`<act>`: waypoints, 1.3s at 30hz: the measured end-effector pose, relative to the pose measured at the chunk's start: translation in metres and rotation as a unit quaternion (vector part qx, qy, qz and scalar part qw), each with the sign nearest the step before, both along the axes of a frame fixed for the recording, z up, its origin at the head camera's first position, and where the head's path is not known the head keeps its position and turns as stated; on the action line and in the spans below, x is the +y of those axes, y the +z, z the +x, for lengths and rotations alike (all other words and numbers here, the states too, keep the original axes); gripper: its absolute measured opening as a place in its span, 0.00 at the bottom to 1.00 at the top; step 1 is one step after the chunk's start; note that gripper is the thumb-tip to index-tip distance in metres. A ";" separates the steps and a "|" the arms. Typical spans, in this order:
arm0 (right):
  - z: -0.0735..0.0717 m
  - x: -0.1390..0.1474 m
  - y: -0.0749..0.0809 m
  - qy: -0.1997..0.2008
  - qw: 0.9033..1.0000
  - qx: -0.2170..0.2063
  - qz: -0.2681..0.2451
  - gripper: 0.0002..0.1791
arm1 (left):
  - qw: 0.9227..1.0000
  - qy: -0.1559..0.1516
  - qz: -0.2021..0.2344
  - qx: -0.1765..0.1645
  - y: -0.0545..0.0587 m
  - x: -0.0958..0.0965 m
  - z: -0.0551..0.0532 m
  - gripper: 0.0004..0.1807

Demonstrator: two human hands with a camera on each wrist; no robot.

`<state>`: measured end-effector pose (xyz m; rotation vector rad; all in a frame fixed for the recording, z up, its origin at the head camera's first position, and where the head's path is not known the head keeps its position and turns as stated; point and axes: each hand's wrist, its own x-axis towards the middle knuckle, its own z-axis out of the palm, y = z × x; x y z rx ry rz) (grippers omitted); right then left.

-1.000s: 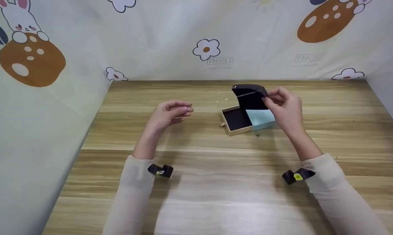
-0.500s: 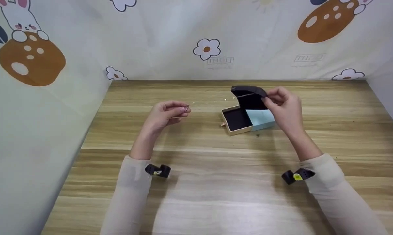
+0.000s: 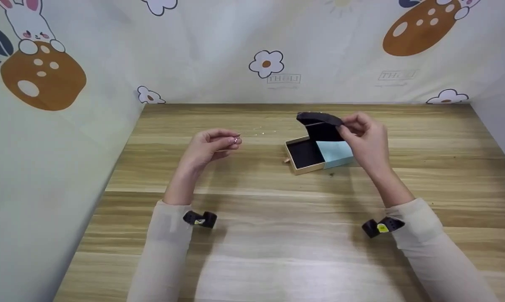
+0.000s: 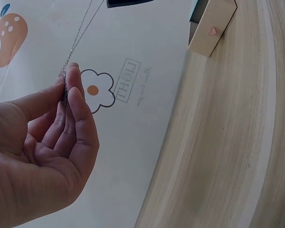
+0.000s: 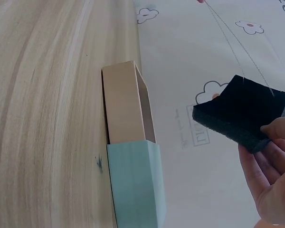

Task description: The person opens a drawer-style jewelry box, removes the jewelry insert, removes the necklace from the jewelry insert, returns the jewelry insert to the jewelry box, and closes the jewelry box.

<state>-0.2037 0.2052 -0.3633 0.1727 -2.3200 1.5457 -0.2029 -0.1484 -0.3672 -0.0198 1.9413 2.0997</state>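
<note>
My left hand (image 3: 210,147) pinches the small sparkling pendant of a fine silver necklace (image 4: 78,40) between thumb and fingers. The pendant is mostly hidden by the fingertips. From there the thin chain runs as two strands to a black foam pad (image 5: 242,111), where it meets the far edge. My right hand (image 3: 365,138) grips that pad by its near end, thumb on the dark face and fingers behind. The pad (image 3: 319,126) is held tilted in the air above a small jewellery box. In the head view the chain shows only as faint glints.
The jewellery box stands on the wooden table (image 3: 261,235), its cream drawer (image 3: 309,169) pulled out leftward from the teal sleeve (image 3: 338,153). A small ribbon tab (image 4: 212,31) is on the drawer front. A patterned sheet (image 3: 202,50) forms the back and side walls.
My left hand has drifted slightly left with the pendant, away from the pad. The foam pad's far end has dipped a little; my right hand has hardly moved. The box stays put.
</note>
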 end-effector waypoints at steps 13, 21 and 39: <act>0.000 -0.001 0.000 -0.001 1.000 -0.002 0.007 0.06 | 1.000 0.013 0.010 -0.001 0.002 -0.006 0.000 0.08; 0.000 0.000 0.001 -0.002 1.000 -0.002 0.016 0.06 | 1.000 0.012 0.013 0.012 0.003 -0.008 -0.001 0.09; -0.002 0.022 0.004 -0.035 0.999 0.006 0.008 0.07 | 0.999 0.034 0.019 0.029 0.014 -0.026 -0.001 0.11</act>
